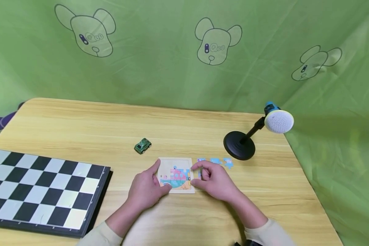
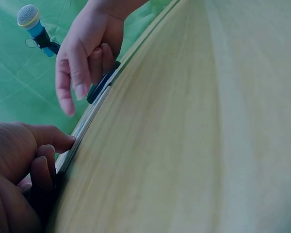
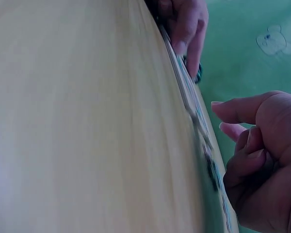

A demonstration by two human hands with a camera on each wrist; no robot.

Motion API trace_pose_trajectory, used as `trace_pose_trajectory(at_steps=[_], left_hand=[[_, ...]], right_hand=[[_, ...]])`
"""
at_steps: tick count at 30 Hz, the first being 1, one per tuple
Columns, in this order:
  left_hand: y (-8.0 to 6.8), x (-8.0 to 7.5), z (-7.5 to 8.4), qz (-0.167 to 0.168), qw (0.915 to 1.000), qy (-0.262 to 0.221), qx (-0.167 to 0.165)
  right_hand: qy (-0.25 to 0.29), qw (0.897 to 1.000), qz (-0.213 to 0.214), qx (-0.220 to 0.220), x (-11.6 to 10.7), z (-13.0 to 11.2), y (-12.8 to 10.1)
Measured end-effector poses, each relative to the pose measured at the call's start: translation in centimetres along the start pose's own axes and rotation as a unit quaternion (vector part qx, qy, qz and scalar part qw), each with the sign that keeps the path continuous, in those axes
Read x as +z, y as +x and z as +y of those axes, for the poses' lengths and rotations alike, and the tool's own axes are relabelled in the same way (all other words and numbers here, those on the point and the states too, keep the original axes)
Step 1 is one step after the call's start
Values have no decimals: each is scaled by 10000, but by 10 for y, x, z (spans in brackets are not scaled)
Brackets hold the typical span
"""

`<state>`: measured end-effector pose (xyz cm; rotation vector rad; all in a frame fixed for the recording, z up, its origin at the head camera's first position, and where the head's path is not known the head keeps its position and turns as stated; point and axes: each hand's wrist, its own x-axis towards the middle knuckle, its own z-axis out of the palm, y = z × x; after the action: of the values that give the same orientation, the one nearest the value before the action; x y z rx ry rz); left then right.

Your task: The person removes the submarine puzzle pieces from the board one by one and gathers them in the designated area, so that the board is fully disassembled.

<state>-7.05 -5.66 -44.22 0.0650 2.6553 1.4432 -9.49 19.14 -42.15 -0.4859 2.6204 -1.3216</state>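
A square wooden puzzle board [image 1: 176, 163] with a colourful, partly filled picture lies flat on the table's near middle. My left hand [image 1: 161, 176] rests at its left side, index finger straight along the left edge and thumb on the bottom left corner. My right hand [image 1: 196, 175] sits at the right edge with its fingers loosely curled. Its index finger and thumb are spread around a small blue piece [image 1: 199, 173] lying beside the board, not visibly pinching it. In the left wrist view the left thumb [image 2: 58, 138] touches the board's edge [image 2: 82, 127]. In the right wrist view the right hand [image 3: 262, 145] hovers beside the board [image 3: 186, 94].
Three loose puzzle pieces [image 1: 215, 161] lie in a row behind the right hand. A microphone [image 1: 278, 121] leans on a black round stand [image 1: 240, 146] at the right. A small green toy car [image 1: 142, 146] sits behind the board, and a chessboard [image 1: 40, 191] covers the near left corner.
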Motion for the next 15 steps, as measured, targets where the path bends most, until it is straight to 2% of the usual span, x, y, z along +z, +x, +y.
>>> trace_pose_trajectory(at_steps=[15], left_hand=[[0, 0, -1, 15, 10000, 64, 48]], right_hand=[[-268, 9976, -620, 141, 30, -23, 28]])
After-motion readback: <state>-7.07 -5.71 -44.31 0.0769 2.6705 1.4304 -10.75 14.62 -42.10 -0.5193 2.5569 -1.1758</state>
